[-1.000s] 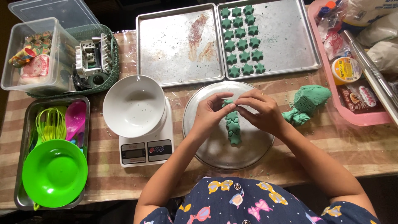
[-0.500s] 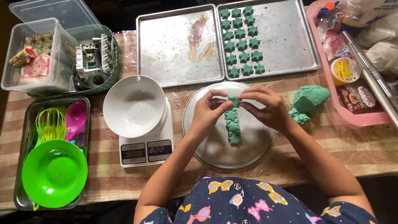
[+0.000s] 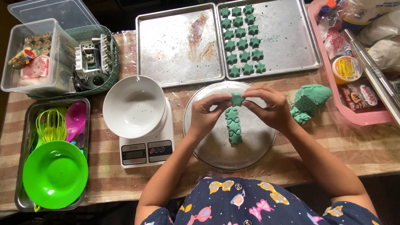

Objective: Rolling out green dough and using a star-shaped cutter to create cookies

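Note:
A small green dough star (image 3: 237, 99) is pinched between the fingertips of my left hand (image 3: 206, 112) and my right hand (image 3: 268, 107), lifted a little above a round metal plate (image 3: 208, 146). Below it on the plate lies a strip of green dough (image 3: 233, 127) scored into star shapes. A baking tray (image 3: 287, 37) behind the plate carries several green dough stars (image 3: 243, 41) in rows. A lump of green dough (image 3: 310, 99) rests on the table just right of my right hand.
An empty, smeared baking tray (image 3: 179, 46) sits at the back centre. A white bowl (image 3: 134, 106) stands on a kitchen scale (image 3: 146, 152). At left are a tray with a green plate (image 3: 55, 174), a whisk and spoons, a clear box (image 3: 33, 56) and a green basket (image 3: 100, 58). A pink tray (image 3: 358, 118) of packets lies at right.
Both hands have risen from the dough strip on the plate and moved toward the far rim, lifting one star free of the strip.

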